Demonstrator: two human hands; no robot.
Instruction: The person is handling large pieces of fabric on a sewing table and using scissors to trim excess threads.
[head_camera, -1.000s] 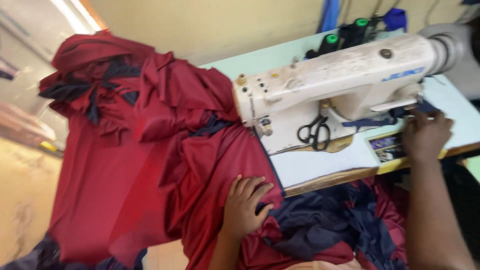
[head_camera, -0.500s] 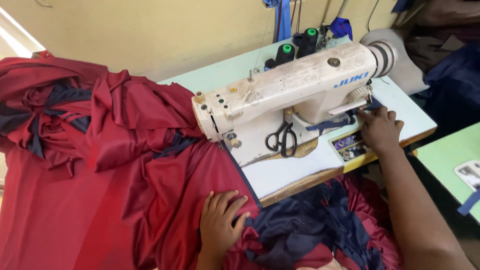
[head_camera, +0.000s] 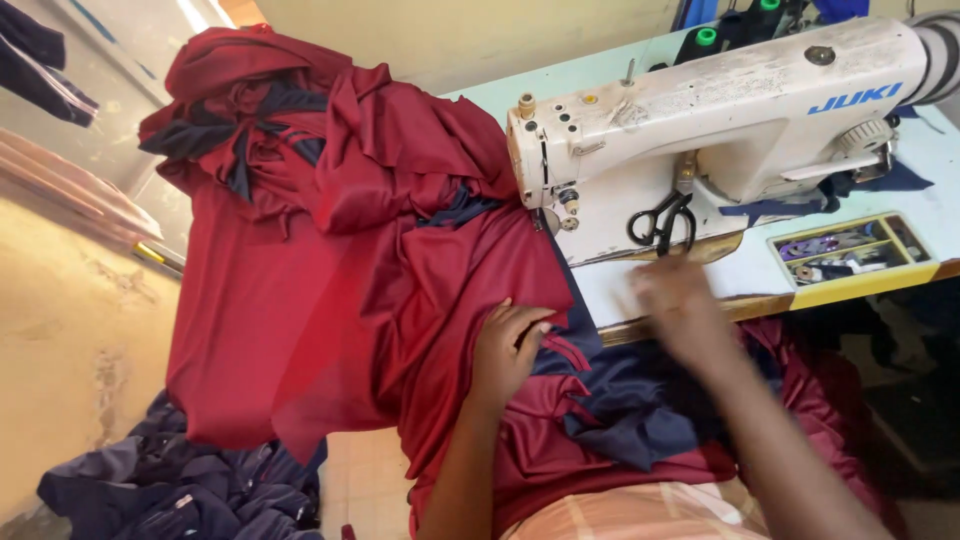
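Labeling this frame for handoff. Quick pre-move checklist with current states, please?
1. Left hand flat on the red fabric: ok.
2. Right hand position steady: cannot tell, it is blurred, over the table edge.
3. Both hands away from the needle area: ok.
4. Scissors away from the fabric, under the machine arm: ok.
5. Fabric lying flat under the needle: not ok, it is bunched in folds.
6. Tray away from the hands: ok.

Pale yellow wall (head_camera: 500, 40), light green table (head_camera: 600, 75), worn yellowish floor (head_camera: 70, 330)
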